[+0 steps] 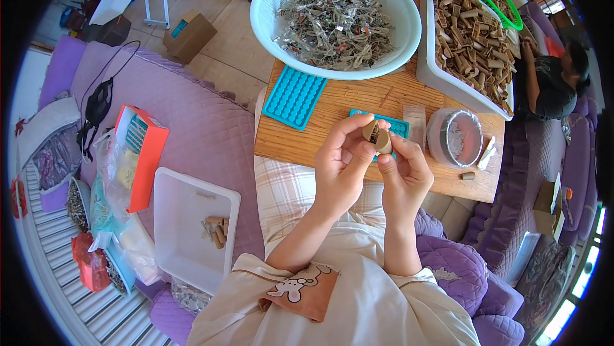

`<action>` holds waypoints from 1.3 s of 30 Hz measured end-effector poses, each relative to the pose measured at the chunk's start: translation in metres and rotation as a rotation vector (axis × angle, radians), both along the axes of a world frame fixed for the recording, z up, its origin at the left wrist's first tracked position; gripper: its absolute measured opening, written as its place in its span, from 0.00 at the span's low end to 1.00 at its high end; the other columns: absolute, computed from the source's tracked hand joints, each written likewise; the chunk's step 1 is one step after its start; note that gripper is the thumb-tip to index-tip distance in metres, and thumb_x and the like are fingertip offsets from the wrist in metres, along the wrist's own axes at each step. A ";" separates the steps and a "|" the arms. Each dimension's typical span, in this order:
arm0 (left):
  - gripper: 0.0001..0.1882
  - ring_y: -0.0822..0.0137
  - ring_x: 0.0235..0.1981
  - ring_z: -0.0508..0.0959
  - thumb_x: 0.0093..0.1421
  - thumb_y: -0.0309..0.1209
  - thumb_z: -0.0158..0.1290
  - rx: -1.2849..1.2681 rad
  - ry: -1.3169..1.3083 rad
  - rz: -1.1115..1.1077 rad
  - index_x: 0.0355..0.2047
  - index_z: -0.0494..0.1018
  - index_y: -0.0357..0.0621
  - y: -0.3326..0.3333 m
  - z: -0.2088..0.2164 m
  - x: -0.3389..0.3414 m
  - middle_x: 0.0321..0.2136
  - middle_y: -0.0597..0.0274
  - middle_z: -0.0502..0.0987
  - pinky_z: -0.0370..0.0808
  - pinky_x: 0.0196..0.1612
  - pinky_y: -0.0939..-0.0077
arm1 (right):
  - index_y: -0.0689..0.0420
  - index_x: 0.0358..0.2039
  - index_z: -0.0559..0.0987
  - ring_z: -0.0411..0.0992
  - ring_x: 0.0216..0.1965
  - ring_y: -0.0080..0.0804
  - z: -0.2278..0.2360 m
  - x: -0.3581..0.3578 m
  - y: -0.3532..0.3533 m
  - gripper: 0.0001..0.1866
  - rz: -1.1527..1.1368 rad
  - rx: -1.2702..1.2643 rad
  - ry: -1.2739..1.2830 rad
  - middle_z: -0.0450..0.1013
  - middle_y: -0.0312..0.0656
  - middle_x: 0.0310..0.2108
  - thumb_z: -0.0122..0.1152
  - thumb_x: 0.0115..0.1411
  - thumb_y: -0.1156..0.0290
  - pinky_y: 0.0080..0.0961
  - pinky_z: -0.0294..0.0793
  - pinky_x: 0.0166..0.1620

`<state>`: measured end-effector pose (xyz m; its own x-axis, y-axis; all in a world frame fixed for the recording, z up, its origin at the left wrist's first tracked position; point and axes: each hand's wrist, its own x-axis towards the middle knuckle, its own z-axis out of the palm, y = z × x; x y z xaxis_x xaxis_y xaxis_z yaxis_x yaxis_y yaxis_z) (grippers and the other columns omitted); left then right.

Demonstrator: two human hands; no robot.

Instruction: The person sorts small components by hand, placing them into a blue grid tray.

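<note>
In front of my chest, both hands hold a small brown casing (384, 142) that is parted into two curved halves. My left hand (342, 164) pinches one half between thumb and fingers. The other half is gripped by my right hand (407, 176). Something dark shows in the gap, too small to make out. Just beyond my fingers lies a teal silicone mould tray (398, 126), partly covered by them. Another teal mould tray (295, 98) with rows of round hollows rests on the wooden table (358, 95) to the left.
A pale blue basin (256, 23) of clear wrapped bits and a white bin (430, 68) of brown casing pieces stand at the table's back. A clear tub (470, 130) and single brown casing (468, 176) sit right. Left, a white tray (185, 218) lies on the sofa. Another person (551, 84) sits far right.
</note>
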<state>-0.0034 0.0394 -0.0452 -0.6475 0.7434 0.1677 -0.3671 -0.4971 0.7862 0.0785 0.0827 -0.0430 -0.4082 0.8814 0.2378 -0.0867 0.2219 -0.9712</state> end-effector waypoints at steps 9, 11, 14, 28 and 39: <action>0.15 0.69 0.42 0.69 0.55 0.23 0.45 0.000 0.002 -0.080 0.43 0.60 0.36 0.000 -0.005 0.002 0.40 0.53 0.68 0.66 0.46 0.78 | 0.63 0.35 0.73 0.67 0.38 0.26 -0.009 0.000 0.004 0.14 -0.052 -0.069 0.015 0.71 0.42 0.34 0.58 0.44 0.83 0.20 0.64 0.43; 0.14 0.68 0.42 0.69 0.55 0.22 0.45 0.018 0.027 -0.081 0.43 0.60 0.36 0.000 -0.007 0.002 0.41 0.52 0.67 0.66 0.45 0.78 | 0.63 0.35 0.73 0.67 0.38 0.25 -0.008 0.001 0.004 0.15 -0.044 -0.058 -0.007 0.71 0.42 0.34 0.59 0.44 0.83 0.20 0.64 0.43; 0.14 0.68 0.43 0.69 0.55 0.22 0.45 -0.008 0.076 -0.056 0.43 0.61 0.35 0.001 -0.009 0.003 0.42 0.51 0.67 0.66 0.46 0.78 | 0.63 0.35 0.73 0.68 0.37 0.25 -0.010 0.003 0.005 0.14 -0.036 -0.036 -0.058 0.71 0.41 0.34 0.59 0.44 0.83 0.19 0.64 0.43; 0.23 0.63 0.43 0.69 0.53 0.41 0.48 0.027 0.096 -0.101 0.40 0.63 0.33 -0.001 -0.017 0.010 0.39 0.52 0.68 0.67 0.43 0.74 | 0.63 0.27 0.71 0.64 0.20 0.37 -0.001 0.001 0.000 0.10 0.103 0.338 -0.341 0.65 0.43 0.18 0.58 0.42 0.75 0.28 0.63 0.23; 0.22 0.64 0.33 0.71 0.53 0.47 0.46 0.049 -0.364 -0.248 0.40 0.58 0.44 0.000 -0.023 0.000 0.26 0.65 0.63 0.69 0.44 0.62 | 0.61 0.28 0.74 0.67 0.24 0.22 0.002 0.057 0.052 0.07 -0.020 0.023 -0.446 0.70 0.39 0.22 0.54 0.50 0.71 0.18 0.65 0.27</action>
<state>-0.0038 0.0397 -0.0678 -0.4739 0.8806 0.0008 -0.7287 -0.3926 0.5612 0.1351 0.1343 -0.0413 -0.4584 0.8866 0.0622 0.3442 0.2416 -0.9073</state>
